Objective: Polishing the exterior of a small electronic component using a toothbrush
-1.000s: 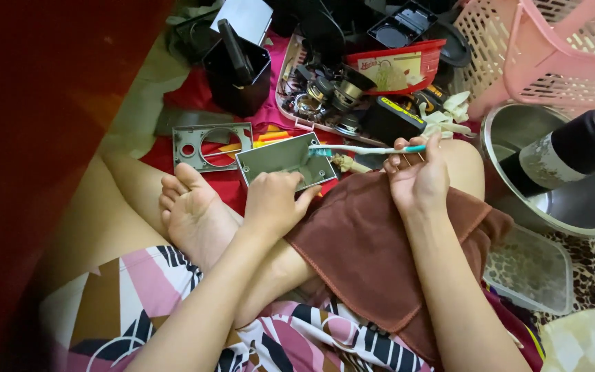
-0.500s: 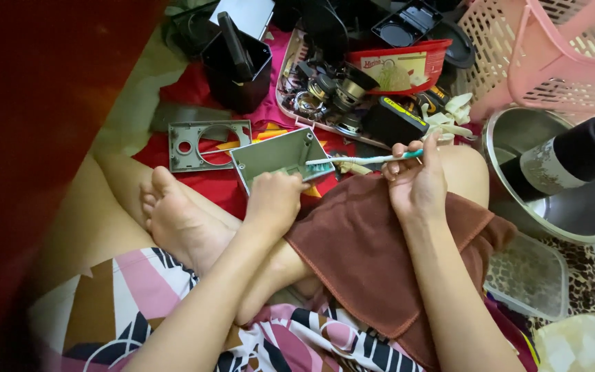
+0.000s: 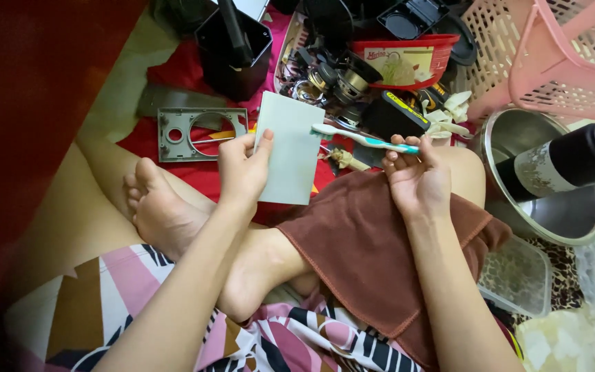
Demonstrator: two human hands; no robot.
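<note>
Here you sit cross-legged on the floor, with your left hand [image 3: 242, 172] clamped on the edge of a pale grey-green rectangular plate [image 3: 290, 148]: the thumb lies across its near face and the fingers wrap behind it. You hold the plate upright, tilted a little, above your shin. Your right hand [image 3: 414, 176] is closed around the handle of a toothbrush [image 3: 363, 140] with a white and teal body; the fingers curl over the handle end and the bristle head points left, meeting the plate's right edge near its top.

A brown towel [image 3: 366, 248] lies draped over your right knee and thigh, directly under the right hand. Your bare foot [image 3: 160, 213] rests beside the left wrist, sole turned up.

Just beyond the plate, on a red cloth [image 3: 173, 72], lies a grey metal frame [image 3: 191, 131] with a round opening and small screw holes. Behind it stands a black square container [image 3: 232, 52] with a dark tool standing in it. Further right sits a cluster of small metal parts [image 3: 328, 79] beside a red-rimmed tub [image 3: 404, 62]. At the right, a pink plastic basket [image 3: 566, 55] leans above a steel bowl [image 3: 552, 213], and a dark flask [image 3: 573, 162] with a silver cap lies across the bowl's rim. A clear lidded box [image 3: 518, 275] sits near your right elbow.
</note>
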